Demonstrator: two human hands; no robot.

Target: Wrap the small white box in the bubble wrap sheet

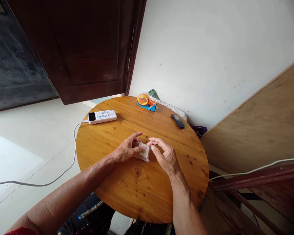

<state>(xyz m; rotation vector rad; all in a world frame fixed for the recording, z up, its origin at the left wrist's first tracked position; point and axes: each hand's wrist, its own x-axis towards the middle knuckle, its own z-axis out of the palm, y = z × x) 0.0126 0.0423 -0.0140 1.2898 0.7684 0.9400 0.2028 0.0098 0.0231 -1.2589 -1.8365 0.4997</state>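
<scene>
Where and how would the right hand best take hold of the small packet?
Likely the right end of the small packet, pinched between thumb and fingertips from the right: the left hand covers its left end, while the flat right end faces the right hand.

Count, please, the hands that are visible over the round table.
2: the left hand holds the small wrapped packet; the right hand is close beside it, though contact is unclear.

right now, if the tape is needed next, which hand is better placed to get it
Probably the right hand: it seems to hold nothing, open beside the packet. The left hand has its thumb on the packet, so reaching for the tape would likely mean letting go.
</scene>
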